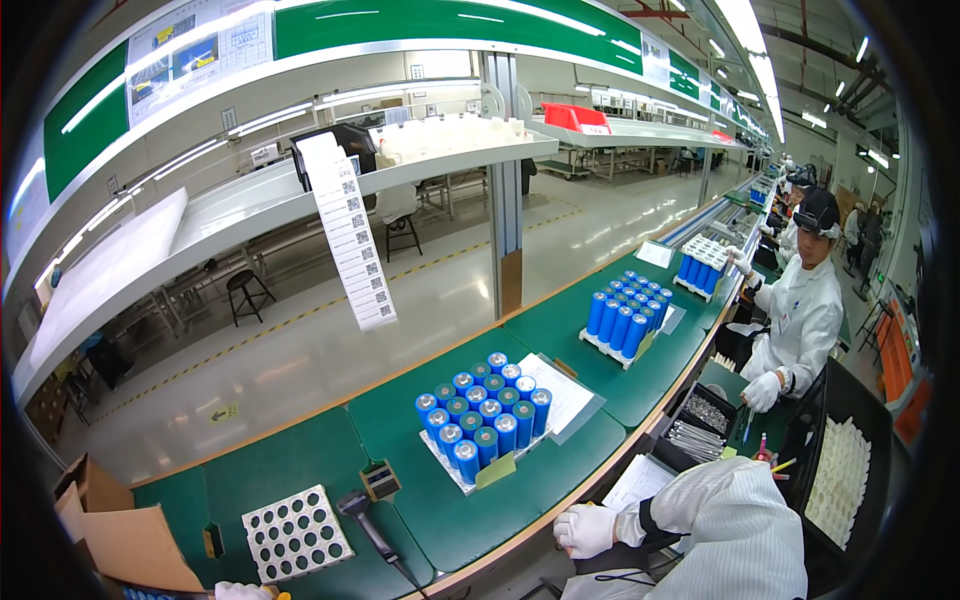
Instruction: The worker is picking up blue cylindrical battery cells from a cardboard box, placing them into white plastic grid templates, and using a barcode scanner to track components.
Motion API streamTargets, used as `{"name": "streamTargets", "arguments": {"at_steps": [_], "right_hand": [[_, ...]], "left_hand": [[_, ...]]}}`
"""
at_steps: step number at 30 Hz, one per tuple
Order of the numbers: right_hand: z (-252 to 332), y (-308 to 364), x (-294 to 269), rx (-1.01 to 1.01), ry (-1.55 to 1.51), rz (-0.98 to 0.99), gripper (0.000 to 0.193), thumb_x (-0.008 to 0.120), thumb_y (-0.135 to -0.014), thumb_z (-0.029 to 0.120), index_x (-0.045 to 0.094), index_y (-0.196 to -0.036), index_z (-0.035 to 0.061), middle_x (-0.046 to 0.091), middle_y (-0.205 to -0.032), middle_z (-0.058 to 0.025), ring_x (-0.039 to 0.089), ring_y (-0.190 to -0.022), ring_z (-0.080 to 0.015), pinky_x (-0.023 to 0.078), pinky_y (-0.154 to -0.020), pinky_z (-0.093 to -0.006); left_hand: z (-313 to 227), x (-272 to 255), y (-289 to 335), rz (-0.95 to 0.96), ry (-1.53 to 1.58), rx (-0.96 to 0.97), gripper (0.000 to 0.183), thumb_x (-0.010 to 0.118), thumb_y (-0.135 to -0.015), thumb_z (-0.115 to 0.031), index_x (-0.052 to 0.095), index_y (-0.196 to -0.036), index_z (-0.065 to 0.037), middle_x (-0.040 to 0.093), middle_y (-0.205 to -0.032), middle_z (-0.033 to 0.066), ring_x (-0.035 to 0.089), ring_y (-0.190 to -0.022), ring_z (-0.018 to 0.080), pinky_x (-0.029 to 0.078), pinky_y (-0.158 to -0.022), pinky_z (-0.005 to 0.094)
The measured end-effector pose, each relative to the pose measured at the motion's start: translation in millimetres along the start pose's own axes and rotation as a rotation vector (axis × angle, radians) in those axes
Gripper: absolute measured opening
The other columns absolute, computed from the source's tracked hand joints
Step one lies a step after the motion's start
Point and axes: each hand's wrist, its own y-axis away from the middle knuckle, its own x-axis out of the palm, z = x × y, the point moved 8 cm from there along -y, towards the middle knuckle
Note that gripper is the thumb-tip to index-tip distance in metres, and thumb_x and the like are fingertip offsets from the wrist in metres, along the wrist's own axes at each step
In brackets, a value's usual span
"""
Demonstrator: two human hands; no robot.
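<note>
My left hand [243, 592], in a white glove, shows only as a sliver at the lower edge, just below a white plastic holder plate [297, 550] with rows of round holes; its fingers are hidden. At the table's front edge, my gloved right hand [585, 530] has its fingers curled in; what they hold, if anything, is hidden. A black handheld scanner [368, 528] lies between the hands, its cable running toward the front edge. Beyond it, several blue cylindrical battery cells [466, 462] stand upright in rows on a white holder, some with dark green tops. A yellowish tag leans at its front.
More blue cell blocks [625, 318] stand along the green bench [430, 520]. A strip of labels [352, 240] hangs from the shelf. An open carton [130, 540] sits at left. To the right are parts bins [700, 415], a black crate [840, 480] and a co-worker [800, 310].
</note>
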Motion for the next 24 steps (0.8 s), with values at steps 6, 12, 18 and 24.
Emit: {"name": "streamTargets", "arguments": {"at_steps": [6,12,18,24], "right_hand": [[-0.8,-0.3,0.0,0.007,-0.003,0.019,0.017,0.064,-0.075,0.025,0.063,-0.071,0.0088,0.061,-0.083,-0.0038,0.061,-0.082,-0.0225,0.051,-0.072,-0.0375],[-1.5,1.1,2.5,0.000,0.004,-0.002,0.017,0.064,-0.075,0.025,0.062,-0.070,0.0089,0.060,-0.082,-0.0039,0.061,-0.081,-0.0229,0.051,-0.072,-0.0380],[-1.5,1.4,4.7,-0.005,0.000,0.008,0.016,0.063,-0.076,0.024,0.061,-0.071,0.0089,0.060,-0.082,-0.0037,0.061,-0.082,-0.0227,0.050,-0.071,-0.0388],[-0.8,0.4,1.4,0.006,0.001,-0.001,0.017,0.064,-0.075,0.024,0.061,-0.069,0.0089,0.060,-0.081,-0.0035,0.061,-0.081,-0.0227,0.050,-0.071,-0.0381]], "left_hand": [[0.3,2.2,-0.2,0.011,-0.006,0.003,0.038,0.061,-0.087,-0.041,0.071,-0.069,-0.010,0.069,-0.070,0.0124,0.066,-0.066,0.0321,0.049,-0.067,0.0448],[0.4,4.1,-0.7,0.031,-0.020,-0.002,0.038,0.060,-0.088,-0.042,0.071,-0.070,-0.011,0.069,-0.071,0.0123,0.066,-0.067,0.0317,0.049,-0.068,0.0444],[-0.3,3.8,-0.5,0.014,-0.014,0.006,0.038,0.060,-0.088,-0.042,0.070,-0.069,-0.010,0.069,-0.071,0.0126,0.066,-0.068,0.0322,0.048,-0.068,0.0446],[0.4,1.5,0.4,0.001,0.003,-0.002,0.037,0.061,-0.087,-0.041,0.070,-0.069,-0.010,0.069,-0.071,0.0127,0.066,-0.068,0.0323,0.048,-0.068,0.0450]]}}
